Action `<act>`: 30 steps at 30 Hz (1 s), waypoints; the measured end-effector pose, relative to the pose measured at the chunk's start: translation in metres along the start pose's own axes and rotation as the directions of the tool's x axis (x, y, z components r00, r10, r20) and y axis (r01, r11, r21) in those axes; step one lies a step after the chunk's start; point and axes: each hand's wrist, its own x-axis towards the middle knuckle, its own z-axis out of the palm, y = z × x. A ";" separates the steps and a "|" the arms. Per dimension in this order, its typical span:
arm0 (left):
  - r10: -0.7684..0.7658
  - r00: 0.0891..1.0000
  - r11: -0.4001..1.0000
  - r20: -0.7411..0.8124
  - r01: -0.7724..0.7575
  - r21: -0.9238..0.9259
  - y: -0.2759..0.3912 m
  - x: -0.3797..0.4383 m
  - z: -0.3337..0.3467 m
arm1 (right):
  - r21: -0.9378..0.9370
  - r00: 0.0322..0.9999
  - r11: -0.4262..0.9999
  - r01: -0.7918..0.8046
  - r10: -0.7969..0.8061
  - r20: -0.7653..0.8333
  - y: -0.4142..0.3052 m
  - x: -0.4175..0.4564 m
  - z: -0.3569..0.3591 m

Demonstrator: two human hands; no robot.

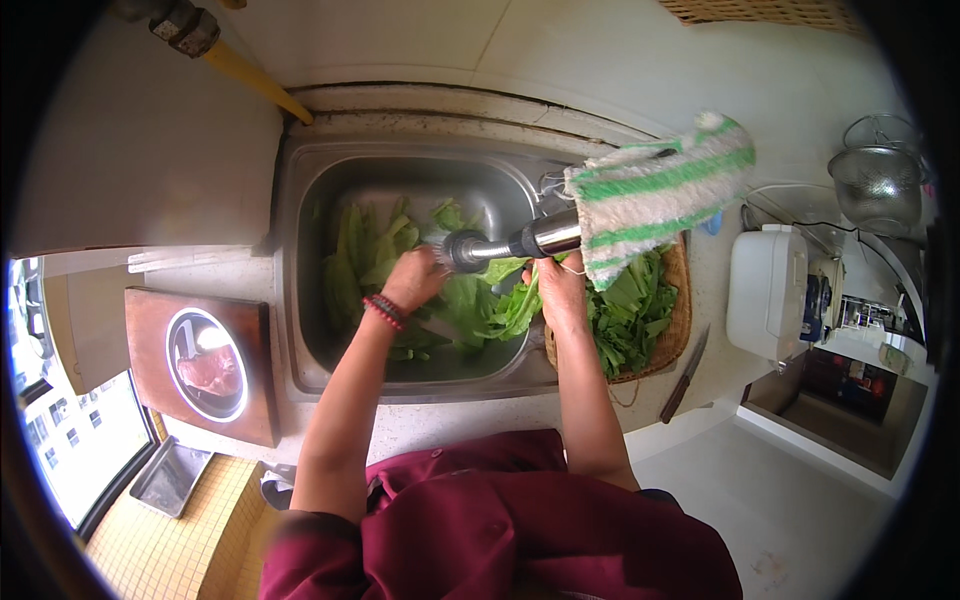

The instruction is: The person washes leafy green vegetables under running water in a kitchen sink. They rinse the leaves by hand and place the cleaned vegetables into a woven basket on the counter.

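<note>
Water runs from the spray head of a tap (469,251) over the stainless-steel sink (420,169). Long green leafy vegetables (352,259) lie in the basin. My left hand (415,279), with a red bead bracelet at the wrist, is over the basin beside the spray head, which hides its fingertips; whether it holds anything is unclear. My right hand (561,292) is at the sink's right rim, gripping a bunch of leafy greens (517,311) that reaches into the basin. Beside it, a woven basket (681,300) holds more greens (630,322).
A green-and-white striped cloth (660,199) drapes over the tap. To the right lie a knife (686,375) and a white plastic container (765,292). A wooden board (259,360) carries a plate of meat (210,371) at left. A metal tray (172,476) rests on yellow tiles.
</note>
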 end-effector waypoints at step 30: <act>-0.501 0.860 0.792 0.095 0.500 -0.349 -0.094 0.003 0.068 | 0.081 0.969 0.991 -0.104 0.083 0.232 -0.019 -0.033 -0.046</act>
